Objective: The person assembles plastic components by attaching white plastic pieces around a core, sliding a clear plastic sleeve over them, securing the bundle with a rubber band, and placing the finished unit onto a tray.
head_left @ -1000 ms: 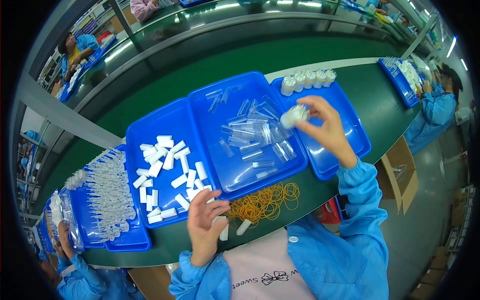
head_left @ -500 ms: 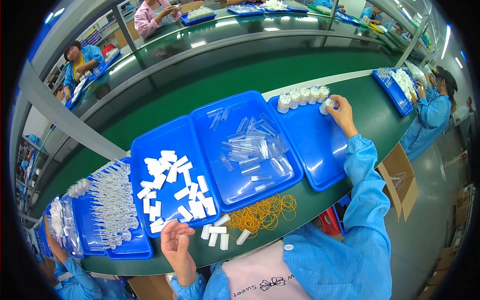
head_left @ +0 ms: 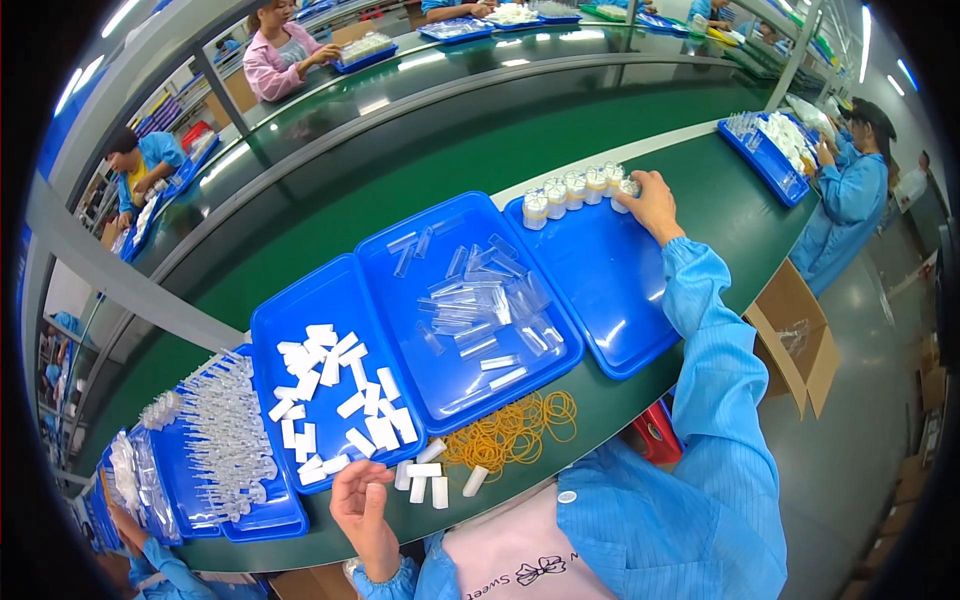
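Observation:
My right hand (head_left: 654, 208) reaches to the far right blue tray (head_left: 625, 290). Its fingers are closed round a small banded bundle of clear tubes (head_left: 627, 192) at the right end of a row. Several similar bundles (head_left: 574, 188) stand upright along that tray's far edge, each with a yellowish band. Near the table's front edge, my left hand (head_left: 364, 508) hovers palm up, empty, its fingers loosely bent and the thumb apart. Just right of it lie several loose white blocks (head_left: 426, 471) and a heap of tan rubber bands (head_left: 512, 430).
The middle tray (head_left: 440, 392) holds loose clear tubes (head_left: 480, 300); the tray (head_left: 290, 300) left of it holds white blocks (head_left: 347, 385). Farther left, syringe-like clear parts (head_left: 225, 430) fill another tray. A cardboard box (head_left: 795, 330) stands beside the table at right. Co-workers sit or stand around.
The view has shifted, so the trays appear a little farther left. My right hand has brought its bundle up against the row's right end. My left hand stays near the front edge.

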Action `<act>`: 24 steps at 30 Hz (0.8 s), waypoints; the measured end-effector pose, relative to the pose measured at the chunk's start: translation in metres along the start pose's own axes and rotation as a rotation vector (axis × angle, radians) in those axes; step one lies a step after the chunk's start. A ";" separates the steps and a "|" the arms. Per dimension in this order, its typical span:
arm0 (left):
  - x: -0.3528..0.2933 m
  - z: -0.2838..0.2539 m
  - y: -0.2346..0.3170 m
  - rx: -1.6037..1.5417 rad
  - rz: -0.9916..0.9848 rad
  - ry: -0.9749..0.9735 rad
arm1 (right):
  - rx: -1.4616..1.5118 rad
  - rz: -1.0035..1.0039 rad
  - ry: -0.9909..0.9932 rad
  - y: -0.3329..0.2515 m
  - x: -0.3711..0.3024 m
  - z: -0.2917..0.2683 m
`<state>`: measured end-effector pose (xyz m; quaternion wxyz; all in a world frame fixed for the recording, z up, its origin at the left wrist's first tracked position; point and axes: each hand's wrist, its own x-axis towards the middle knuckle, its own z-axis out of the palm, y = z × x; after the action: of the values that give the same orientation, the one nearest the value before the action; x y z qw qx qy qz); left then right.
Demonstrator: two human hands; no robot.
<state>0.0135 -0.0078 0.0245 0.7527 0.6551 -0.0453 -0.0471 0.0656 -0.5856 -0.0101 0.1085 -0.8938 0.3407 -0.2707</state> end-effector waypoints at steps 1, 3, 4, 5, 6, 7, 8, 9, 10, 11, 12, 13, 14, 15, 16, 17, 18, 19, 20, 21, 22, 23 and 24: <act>-0.001 0.000 0.000 0.000 -0.001 0.009 | -0.003 0.008 0.003 0.003 0.000 0.000; -0.001 0.000 0.000 0.005 -0.003 -0.004 | 0.108 -0.005 0.038 0.010 -0.002 -0.003; -0.001 -0.001 -0.001 0.010 -0.002 -0.003 | 0.108 -0.002 0.039 0.006 -0.005 -0.007; -0.001 -0.001 -0.001 0.011 -0.002 -0.006 | 0.184 0.016 0.060 0.003 -0.008 -0.011; -0.001 -0.002 -0.002 0.010 -0.003 -0.005 | 0.261 0.032 0.082 -0.001 -0.012 -0.015; -0.001 -0.002 -0.002 0.008 -0.004 -0.008 | 0.259 0.035 0.086 -0.004 -0.016 -0.017; -0.001 -0.003 -0.003 0.006 -0.002 -0.011 | 0.320 -0.037 0.145 -0.009 -0.021 -0.018; 0.000 -0.003 -0.004 0.000 0.004 -0.019 | 0.381 -0.110 0.204 -0.015 -0.027 -0.018; 0.000 -0.003 -0.004 -0.010 0.009 -0.032 | 0.411 -0.208 0.239 -0.022 -0.036 -0.016; -0.001 -0.003 -0.004 -0.010 0.009 -0.031 | 0.428 -0.257 0.160 -0.040 -0.049 -0.018; -0.001 -0.003 -0.004 -0.007 0.011 -0.033 | 0.355 -0.386 0.127 -0.051 -0.059 -0.011; -0.002 -0.003 -0.004 -0.006 0.014 -0.040 | 0.336 -0.505 0.071 -0.064 -0.071 -0.010; -0.003 -0.002 -0.003 -0.006 0.015 -0.040 | 0.289 -0.571 -0.005 -0.076 -0.079 -0.007; -0.004 -0.001 -0.002 -0.008 0.017 -0.045 | 0.261 -0.629 -0.043 -0.084 -0.086 0.002; -0.006 -0.001 -0.002 -0.007 0.018 -0.048 | 0.217 -0.650 -0.085 -0.095 -0.093 0.007; -0.007 -0.002 -0.002 -0.004 0.021 -0.049 | 0.171 -0.669 -0.125 -0.104 -0.097 0.010; -0.009 -0.003 -0.002 0.002 0.029 -0.046 | 0.174 -0.667 -0.123 -0.110 -0.098 0.016; -0.010 -0.005 -0.002 0.006 0.037 -0.048 | 0.188 -0.630 -0.117 -0.111 -0.097 0.025; -0.012 -0.006 -0.001 0.010 0.039 -0.051 | 0.203 -0.593 -0.112 -0.111 -0.096 0.032; -0.013 -0.007 0.000 0.021 0.037 -0.031 | 0.205 -0.588 -0.110 -0.108 -0.094 0.038; -0.015 -0.008 0.000 0.032 0.037 -0.008 | 0.215 -0.559 -0.112 -0.108 -0.091 0.042; -0.017 -0.010 0.000 0.035 0.038 -0.009 | 0.223 -0.530 -0.113 -0.107 -0.090 0.045; -0.018 -0.011 -0.001 0.035 0.036 0.007 | 0.225 -0.527 -0.112 -0.104 -0.090 0.047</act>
<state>-0.0026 0.0054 0.0223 0.7419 0.6675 -0.0555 -0.0305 0.0938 -0.4476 -0.0467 0.1515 -0.9474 0.0582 -0.2758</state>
